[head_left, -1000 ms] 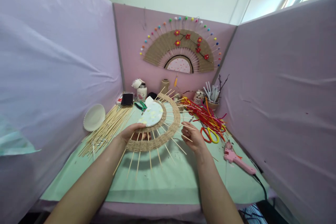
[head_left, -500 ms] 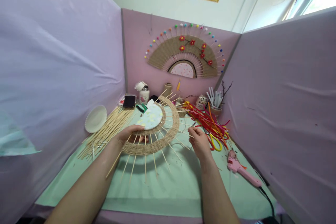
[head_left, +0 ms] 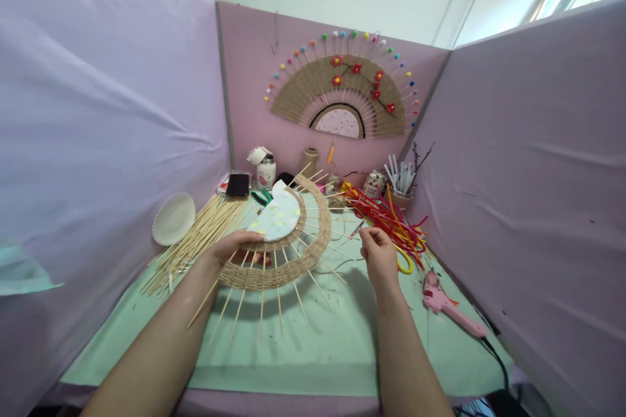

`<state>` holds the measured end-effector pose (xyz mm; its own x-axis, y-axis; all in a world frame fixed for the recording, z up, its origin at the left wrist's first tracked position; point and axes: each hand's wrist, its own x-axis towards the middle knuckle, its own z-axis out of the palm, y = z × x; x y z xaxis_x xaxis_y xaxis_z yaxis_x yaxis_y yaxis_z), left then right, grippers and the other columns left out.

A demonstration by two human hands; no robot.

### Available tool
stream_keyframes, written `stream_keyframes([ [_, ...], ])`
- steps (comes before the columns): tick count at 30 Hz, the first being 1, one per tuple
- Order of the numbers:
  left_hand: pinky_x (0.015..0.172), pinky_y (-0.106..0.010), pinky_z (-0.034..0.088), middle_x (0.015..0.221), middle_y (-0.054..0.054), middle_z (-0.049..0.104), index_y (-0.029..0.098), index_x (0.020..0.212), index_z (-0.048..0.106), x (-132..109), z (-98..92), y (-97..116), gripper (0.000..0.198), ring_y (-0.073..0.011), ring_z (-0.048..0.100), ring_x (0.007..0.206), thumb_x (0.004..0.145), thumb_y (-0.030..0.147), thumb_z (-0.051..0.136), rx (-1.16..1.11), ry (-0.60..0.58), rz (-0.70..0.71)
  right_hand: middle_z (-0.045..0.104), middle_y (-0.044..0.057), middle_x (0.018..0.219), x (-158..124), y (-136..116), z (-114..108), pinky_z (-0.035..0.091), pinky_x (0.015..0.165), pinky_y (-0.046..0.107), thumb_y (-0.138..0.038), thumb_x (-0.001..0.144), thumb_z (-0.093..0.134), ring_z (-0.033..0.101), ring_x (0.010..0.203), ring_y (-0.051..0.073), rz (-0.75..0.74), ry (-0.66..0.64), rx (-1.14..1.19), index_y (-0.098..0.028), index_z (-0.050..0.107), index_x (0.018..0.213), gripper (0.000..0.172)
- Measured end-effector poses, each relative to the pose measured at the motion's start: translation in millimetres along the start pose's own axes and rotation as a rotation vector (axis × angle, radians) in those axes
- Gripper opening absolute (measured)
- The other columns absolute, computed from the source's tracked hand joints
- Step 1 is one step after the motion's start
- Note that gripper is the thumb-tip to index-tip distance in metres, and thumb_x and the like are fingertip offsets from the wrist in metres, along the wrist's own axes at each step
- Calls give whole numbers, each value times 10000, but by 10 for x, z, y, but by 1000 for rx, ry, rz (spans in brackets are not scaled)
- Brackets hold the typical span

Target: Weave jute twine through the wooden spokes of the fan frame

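Observation:
A half-woven fan (head_left: 288,254) of bamboo sticks and tan twine, with a pale spotted half-disc centre (head_left: 278,216), is held just above the green mat (head_left: 313,345). My left hand (head_left: 233,249) grips it at the lower left of the woven band, thumb on top. My right hand (head_left: 379,255) is to the right of the fan, fingers pinched on a thin strand of twine (head_left: 342,264) that runs back to the weave.
Loose bamboo sticks (head_left: 200,234) and a white paper plate (head_left: 174,217) lie at the left. Coloured pipe cleaners (head_left: 391,221), yellow-handled scissors (head_left: 405,263) and a pink glue gun (head_left: 447,309) lie at the right. A finished fan (head_left: 342,94) hangs on the back wall above jars and a twine spool (head_left: 308,161).
My right hand has drawn away to the right of the fan, pulling the twine out. The fan has shifted slightly left in my left hand.

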<state>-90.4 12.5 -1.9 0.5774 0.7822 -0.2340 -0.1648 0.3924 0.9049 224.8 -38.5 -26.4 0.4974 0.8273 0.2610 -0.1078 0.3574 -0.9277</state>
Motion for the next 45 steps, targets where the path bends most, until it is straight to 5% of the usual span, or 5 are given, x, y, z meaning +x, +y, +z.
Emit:
stream_keyframes([
  [14,684,-395,516,667,-128,697,95,766,685,-28,59,-12,252,-246,648,626,640,312,707,-28,-44,-92,378,-86,532,24,-59,11,214,381,183,-376,567,816,250,435,35,109,33,184,-187,561,653,329],
  [19,677,-397,499,644,-121,684,107,742,693,29,79,-102,231,-242,628,630,679,329,683,-58,-145,-53,361,-99,500,12,-22,40,168,379,179,-385,581,802,229,409,29,221,-13,166,-188,537,677,343],
  [26,687,-389,478,480,-70,587,88,762,690,127,262,-278,275,-222,596,595,659,342,707,-97,-316,-103,501,-73,552,-31,91,73,259,419,190,-357,578,784,375,436,56,301,-88,127,-196,558,740,321],
  [33,653,-356,475,616,-105,666,118,719,672,112,188,-237,246,-220,610,621,686,362,692,-129,-265,-90,342,-113,467,9,54,49,179,387,186,-443,577,794,241,390,33,276,-20,130,-187,556,716,377],
  [45,679,-406,495,638,-121,674,94,747,684,95,178,-219,274,-230,618,609,653,349,723,-109,-199,-126,345,-102,473,133,90,-101,204,386,199,-475,598,773,265,399,48,104,77,116,-191,542,694,378],
])
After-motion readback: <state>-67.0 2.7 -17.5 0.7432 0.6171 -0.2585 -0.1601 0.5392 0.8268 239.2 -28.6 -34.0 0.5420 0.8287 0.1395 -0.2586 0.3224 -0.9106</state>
